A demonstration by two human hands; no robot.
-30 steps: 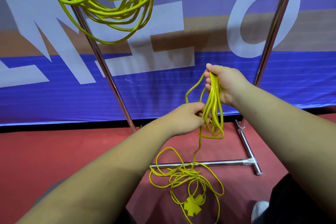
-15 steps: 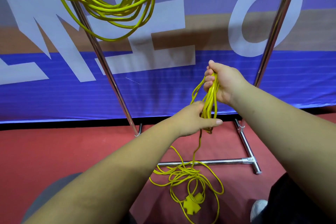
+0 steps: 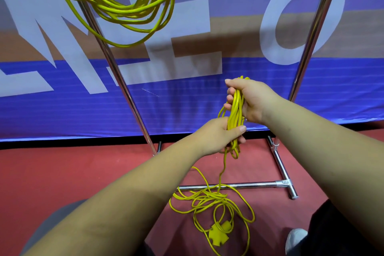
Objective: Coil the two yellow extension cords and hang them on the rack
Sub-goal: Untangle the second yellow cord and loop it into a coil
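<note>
Red floor [image 3: 62, 183] holds the loose cord [image 3: 207, 199], limp and light; left hand [image 3: 216, 137] clenches its gathered loops low, right hand [image 3: 251, 100] grips their top. Soft cable likely slips, so hold mid-bundle. Beyond, the other cord [image 3: 124, 9] hangs coiled on the rack [image 3: 249, 185]

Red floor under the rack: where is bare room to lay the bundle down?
Bare floor lies left of the rack's left pole, up to the banner. A smaller patch sits between the base bar and the banner. In front of the bar it is crowded with loose cord.
</note>
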